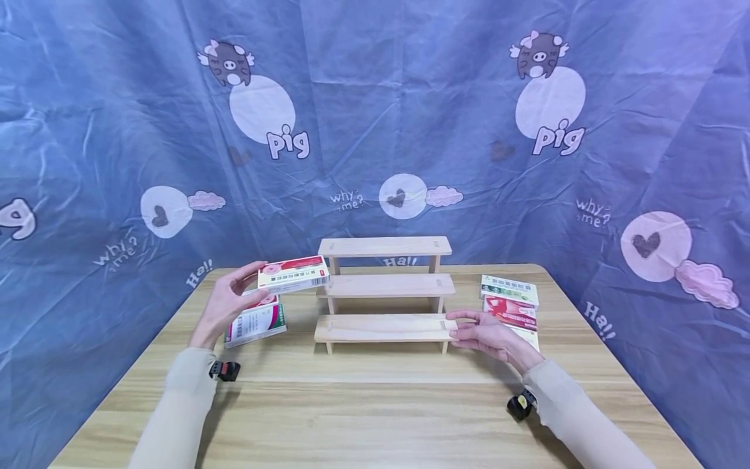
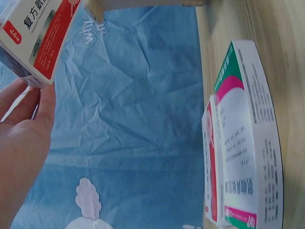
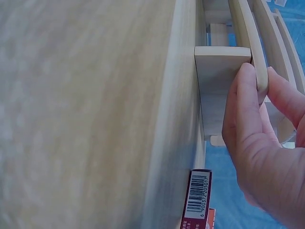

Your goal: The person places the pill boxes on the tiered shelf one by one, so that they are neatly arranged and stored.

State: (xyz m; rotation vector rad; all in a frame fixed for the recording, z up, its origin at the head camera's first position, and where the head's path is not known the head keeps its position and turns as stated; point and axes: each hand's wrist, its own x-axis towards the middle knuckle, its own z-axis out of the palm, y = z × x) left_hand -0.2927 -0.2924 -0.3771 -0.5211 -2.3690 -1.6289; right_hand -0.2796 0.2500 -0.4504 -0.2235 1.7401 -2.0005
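My left hand (image 1: 230,301) pinches a red and white medicine box (image 1: 293,273) by its left end, raised beside the middle tier of a wooden three-step rack (image 1: 383,285). In the left wrist view, fingertips meet the end of that medicine box (image 2: 40,36). With thumb and fingers, my right hand (image 1: 486,335) grips the right end of the rack's lowest shelf (image 1: 381,327). The right wrist view has the thumb above and the fingers below the shelf board (image 3: 255,52). Below the left hand lie a white, green and magenta box (image 1: 256,324) and a red and white box (image 1: 271,303).
To the right of the rack is a group of medicine boxes: a green and white one (image 1: 508,290), a red one (image 1: 511,311) and a paler one partly behind the right hand. A blue printed curtain (image 1: 375,117) hangs behind the wooden table (image 1: 363,417).
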